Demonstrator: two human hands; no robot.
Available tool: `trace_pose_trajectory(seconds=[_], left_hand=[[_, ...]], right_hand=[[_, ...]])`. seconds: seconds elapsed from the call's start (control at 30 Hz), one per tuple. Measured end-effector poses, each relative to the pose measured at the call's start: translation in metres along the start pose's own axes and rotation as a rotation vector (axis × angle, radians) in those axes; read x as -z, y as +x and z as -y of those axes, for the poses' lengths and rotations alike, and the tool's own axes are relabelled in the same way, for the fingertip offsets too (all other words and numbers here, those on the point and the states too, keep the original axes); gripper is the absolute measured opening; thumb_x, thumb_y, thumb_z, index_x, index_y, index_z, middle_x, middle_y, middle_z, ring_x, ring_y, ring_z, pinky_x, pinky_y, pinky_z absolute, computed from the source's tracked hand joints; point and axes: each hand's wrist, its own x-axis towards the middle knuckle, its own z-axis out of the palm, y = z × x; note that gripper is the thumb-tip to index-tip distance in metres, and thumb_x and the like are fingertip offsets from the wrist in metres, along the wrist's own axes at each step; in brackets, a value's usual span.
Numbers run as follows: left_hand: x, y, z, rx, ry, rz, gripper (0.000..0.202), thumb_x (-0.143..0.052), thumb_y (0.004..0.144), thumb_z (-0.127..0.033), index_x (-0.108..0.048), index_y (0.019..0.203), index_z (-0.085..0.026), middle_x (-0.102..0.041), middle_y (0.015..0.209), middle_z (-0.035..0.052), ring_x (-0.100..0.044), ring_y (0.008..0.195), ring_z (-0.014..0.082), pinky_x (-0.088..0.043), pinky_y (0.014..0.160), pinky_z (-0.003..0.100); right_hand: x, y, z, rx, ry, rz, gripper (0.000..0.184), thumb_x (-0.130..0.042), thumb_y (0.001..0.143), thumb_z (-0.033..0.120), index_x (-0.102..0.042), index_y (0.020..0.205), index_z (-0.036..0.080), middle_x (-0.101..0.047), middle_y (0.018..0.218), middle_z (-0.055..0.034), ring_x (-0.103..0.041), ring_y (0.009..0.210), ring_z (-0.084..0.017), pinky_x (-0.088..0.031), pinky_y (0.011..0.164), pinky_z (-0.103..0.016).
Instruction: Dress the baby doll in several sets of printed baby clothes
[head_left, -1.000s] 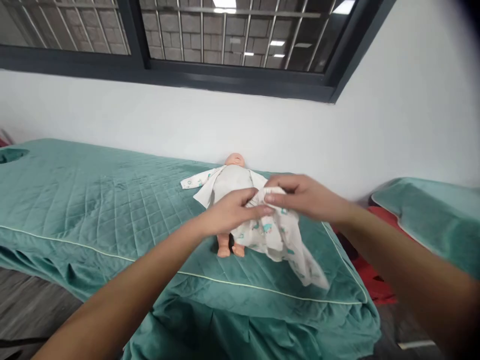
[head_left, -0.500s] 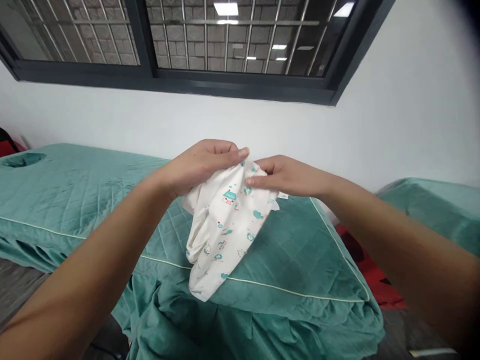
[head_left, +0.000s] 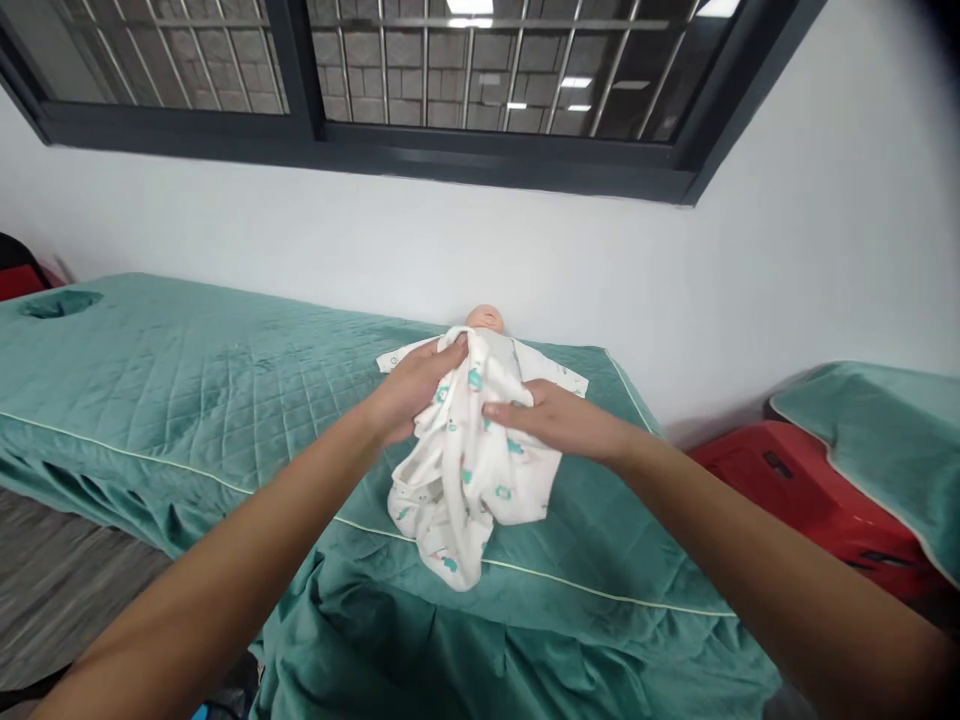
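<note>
My left hand (head_left: 429,385) pinches the gathered upper edge of a white baby garment (head_left: 459,480), which looks like pants, printed with small teal and red figures. On its other side my right hand (head_left: 536,415) grips the bunched cloth with the thumb on top. Loose folds hang down over the front of the bed. Just behind the hands, a baby doll (head_left: 486,318) lies with its head toward the wall. A white printed top (head_left: 551,368) has its sleeves spread out at both sides of the doll. The pants and my hands hide most of the doll's body.
The doll lies on a bed with a green quilted cover (head_left: 247,350), which has a face hole (head_left: 61,303) at the far left. A white wall (head_left: 337,240) and a dark-framed window (head_left: 480,165) stand behind. At the right are a red case (head_left: 795,480) and another green cover (head_left: 877,420).
Both hands have moved lower and gathered the pants into looser folds. The doll's head and the spread sleeves now show behind them. The view has shifted slightly, showing more of the red case.
</note>
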Motion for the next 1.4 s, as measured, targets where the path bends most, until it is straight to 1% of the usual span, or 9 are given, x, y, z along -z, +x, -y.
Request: trace_pose_trajectory(seconds=[0.17, 0.27, 0.43, 0.57, 0.67, 0.87, 0.97, 1.17, 1.4], left_hand=[[-0.013, -0.012, 0.012, 0.065, 0.286, 0.280, 0.033, -0.075, 0.074, -0.048, -0.067, 0.077, -0.016, -0.062, 0.058, 0.0011, -0.058, 0.056, 0.0151, -0.045, 0.057, 0.026], [-0.009, -0.015, 0.018, 0.138, 0.356, 0.399, 0.035, -0.076, 0.074, -0.042, -0.059, 0.057, -0.016, -0.054, 0.049, -0.0005, -0.052, 0.051, 0.0130, -0.044, 0.057, 0.027], [0.004, -0.006, 0.030, 0.067, -0.068, 0.063, 0.026, -0.072, 0.078, -0.038, -0.068, 0.087, -0.015, -0.067, 0.075, 0.0032, -0.062, 0.062, 0.0142, -0.051, 0.063, 0.027], [0.004, -0.002, 0.035, 0.077, -0.204, 0.017, 0.032, -0.071, 0.081, -0.041, -0.067, 0.095, -0.013, -0.066, 0.072, 0.0034, -0.064, 0.061, 0.0152, -0.053, 0.063, 0.027], [0.003, -0.005, 0.037, 0.114, -0.228, 0.054, 0.038, -0.070, 0.083, -0.042, -0.067, 0.106, -0.012, -0.071, 0.080, 0.0070, -0.068, 0.070, 0.0187, -0.056, 0.069, 0.029], [0.009, -0.016, 0.040, 0.325, -0.023, 0.313, 0.044, -0.080, 0.074, -0.036, -0.069, 0.109, -0.010, -0.074, 0.087, 0.0118, -0.071, 0.083, 0.0241, -0.056, 0.081, 0.035], [0.011, -0.014, 0.038, 0.267, -0.049, 0.264, 0.045, -0.082, 0.072, -0.032, -0.069, 0.110, -0.011, -0.075, 0.096, 0.0130, -0.071, 0.090, 0.0255, -0.056, 0.085, 0.036], [0.009, -0.012, 0.036, 0.172, -0.150, 0.102, 0.045, -0.077, 0.076, -0.035, -0.068, 0.113, -0.011, -0.075, 0.097, 0.0134, -0.072, 0.082, 0.0255, -0.058, 0.072, 0.033], [0.020, -0.025, 0.037, 0.301, -0.132, 0.216, 0.049, -0.078, 0.076, -0.034, -0.067, 0.118, -0.011, -0.074, 0.101, 0.0148, -0.071, 0.086, 0.0238, -0.057, 0.076, 0.032]], right_hand=[[-0.006, 0.021, -0.015, 0.119, 0.353, -0.486, 0.032, -0.061, 0.085, 0.046, -0.071, 0.099, 0.019, -0.074, 0.088, -0.0053, -0.068, 0.082, -0.023, -0.052, 0.070, -0.031], [-0.009, 0.022, -0.015, 0.159, 0.466, -0.581, 0.033, -0.063, 0.084, 0.043, -0.069, 0.106, 0.020, -0.075, 0.093, -0.0055, -0.068, 0.090, -0.026, -0.054, 0.073, -0.033], [-0.016, 0.005, -0.027, 0.089, 0.500, -0.246, 0.043, -0.071, 0.079, 0.048, -0.068, 0.111, 0.019, -0.074, 0.096, -0.0064, -0.070, 0.084, -0.023, -0.055, 0.073, -0.033], [-0.021, -0.001, -0.041, -0.049, 0.288, 0.125, 0.042, -0.075, 0.076, 0.049, -0.072, 0.101, 0.016, -0.075, 0.084, -0.0065, -0.069, 0.071, -0.023, -0.054, 0.061, -0.032], [-0.024, 0.004, -0.044, -0.026, 0.308, -0.010, 0.038, -0.073, 0.079, 0.050, -0.073, 0.095, 0.016, -0.075, 0.083, -0.0063, -0.069, 0.071, -0.022, -0.054, 0.062, -0.031], [-0.025, 0.019, -0.041, 0.108, 0.721, -0.397, 0.054, -0.065, 0.082, 0.059, -0.064, 0.118, 0.019, -0.074, 0.104, -0.0096, -0.070, 0.094, -0.025, -0.057, 0.081, -0.035], [-0.024, 0.016, -0.046, 0.045, 0.746, -0.316, 0.057, -0.059, 0.085, 0.064, -0.064, 0.118, 0.018, -0.075, 0.100, -0.0111, -0.070, 0.095, -0.026, -0.058, 0.079, -0.036], [-0.035, 0.002, -0.052, -0.040, 0.431, 0.193, 0.045, -0.078, 0.075, 0.044, -0.069, 0.110, 0.017, -0.073, 0.083, -0.0038, -0.069, 0.076, -0.021, -0.058, 0.070, -0.033], [-0.046, 0.007, -0.049, 0.064, 0.651, -0.092, 0.038, -0.074, 0.080, 0.044, -0.071, 0.106, 0.017, -0.073, 0.080, -0.0046, -0.069, 0.072, -0.020, -0.057, 0.078, -0.037]])
